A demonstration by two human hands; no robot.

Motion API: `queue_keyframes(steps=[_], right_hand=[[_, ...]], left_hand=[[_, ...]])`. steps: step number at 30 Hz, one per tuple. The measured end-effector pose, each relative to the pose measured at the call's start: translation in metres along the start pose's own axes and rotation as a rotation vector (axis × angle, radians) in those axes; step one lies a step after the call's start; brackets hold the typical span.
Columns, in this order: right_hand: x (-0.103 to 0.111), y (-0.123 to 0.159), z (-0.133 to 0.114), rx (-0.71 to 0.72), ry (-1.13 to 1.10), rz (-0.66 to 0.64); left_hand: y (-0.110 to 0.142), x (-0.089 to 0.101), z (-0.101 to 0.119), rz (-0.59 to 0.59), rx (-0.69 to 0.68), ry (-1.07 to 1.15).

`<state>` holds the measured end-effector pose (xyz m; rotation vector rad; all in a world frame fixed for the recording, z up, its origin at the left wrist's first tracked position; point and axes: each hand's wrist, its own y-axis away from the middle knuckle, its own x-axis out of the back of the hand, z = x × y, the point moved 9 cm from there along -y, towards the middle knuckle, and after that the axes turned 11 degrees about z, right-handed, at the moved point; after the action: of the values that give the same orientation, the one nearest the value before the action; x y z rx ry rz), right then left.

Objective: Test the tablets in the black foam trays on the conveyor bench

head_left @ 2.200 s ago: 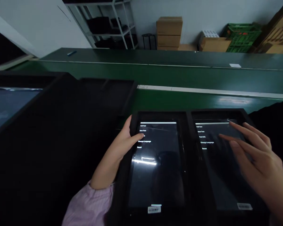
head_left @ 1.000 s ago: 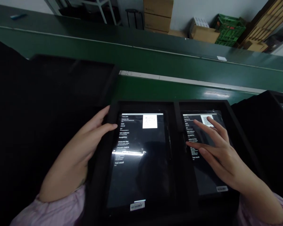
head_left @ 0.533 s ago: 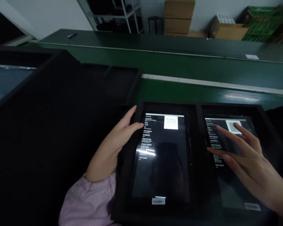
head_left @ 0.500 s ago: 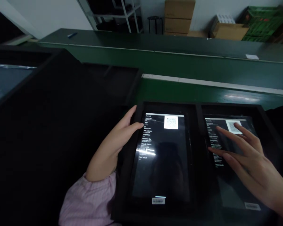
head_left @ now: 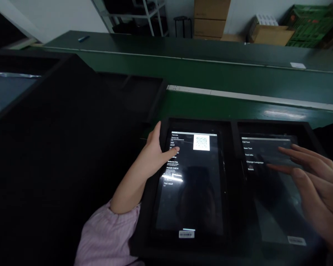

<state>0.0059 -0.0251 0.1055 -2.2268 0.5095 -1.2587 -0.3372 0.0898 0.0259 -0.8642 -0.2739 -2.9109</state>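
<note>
The left tablet [head_left: 191,199], the landmark here, lies face up in the near compartment of a black tray [head_left: 234,138]; the right tablet [head_left: 277,210] occupies the compartment to its right. The left hand [head_left: 147,159] is open, thumb well apart from the forefinger: the thumb lies over the left tablet's upper left edge, the forefinger at the tray's rim, the other fingers hidden. The right hand [head_left: 319,184], right of the landmark, is open with fingers spread over the right tablet; contact cannot be determined. The left thumb hides some "Test Info" text; the right hand covers part of the menu screen. A white code [head_left: 201,142] shows at the landmark's upper right, a label [head_left: 186,234] at its foot. Left of it, a dark case [head_left: 52,62] contains a film-covered panel [head_left: 8,92]. Beyond it are a green bench [head_left: 224,70], a pen [head_left: 83,38] and cartons [head_left: 211,18].
</note>
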Motion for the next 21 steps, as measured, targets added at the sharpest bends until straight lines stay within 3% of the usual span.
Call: queue_keyframes(steps=[21], right_hand=[[0.000, -0.001, -0.001, -0.030, 0.010, 0.002]], left_hand=[[0.005, -0.002, 0.005, -0.016, 0.133, 0.113]])
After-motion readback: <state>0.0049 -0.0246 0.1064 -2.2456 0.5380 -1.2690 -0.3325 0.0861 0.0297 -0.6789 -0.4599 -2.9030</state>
